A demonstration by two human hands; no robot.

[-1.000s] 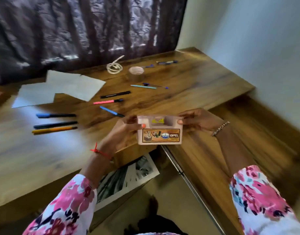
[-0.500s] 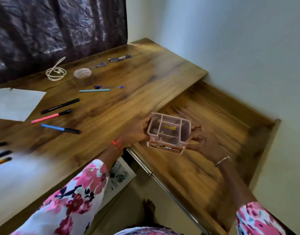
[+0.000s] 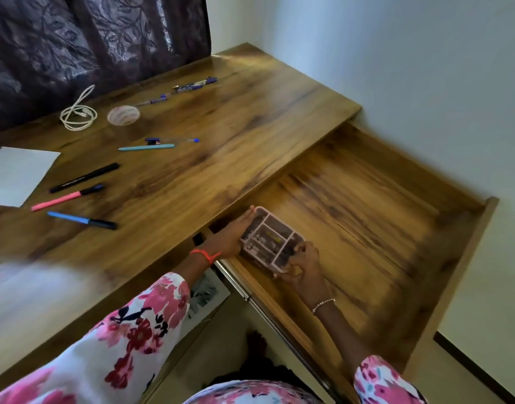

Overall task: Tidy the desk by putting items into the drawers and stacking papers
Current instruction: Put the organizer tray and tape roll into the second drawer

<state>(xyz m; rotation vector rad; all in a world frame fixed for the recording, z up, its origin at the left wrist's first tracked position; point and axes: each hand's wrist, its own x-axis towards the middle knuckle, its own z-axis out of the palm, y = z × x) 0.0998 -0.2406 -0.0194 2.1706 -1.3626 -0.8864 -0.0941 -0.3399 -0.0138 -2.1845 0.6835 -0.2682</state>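
Moved: the organiser box (image 3: pixel 272 239), held up at the desk's edge a second ago with its label facing the camera, is now sitting low inside the open drawer (image 3: pixel 367 228), compartments facing up.
Box: it is lying in the drawer's near left corner, just beside the desk (image 3: pixel 221 126) edge; whether it is resting on the drawer floor cannot be told.
Left hand: the left hand (image 3: pixel 231 236) is reaching in from under the desktop, fingers lying straight along the box's left wall and touching it.
Right hand: the right hand (image 3: pixel 304 265) is gripping the box's near corner, fingers curling over the rim.
Desktop: a black pen (image 3: pixel 84 177), a pink pen (image 3: pixel 67 196) and a blue pen (image 3: pixel 81 220) are lying apart near a sheet of paper (image 3: pixel 14 173); farther back a teal pen (image 3: pixel 147 147), a tape roll (image 3: pixel 123 115) and a coiled white cable (image 3: pixel 78 113) are sitting.
Sleeves: floral fabric is covering both forearms.
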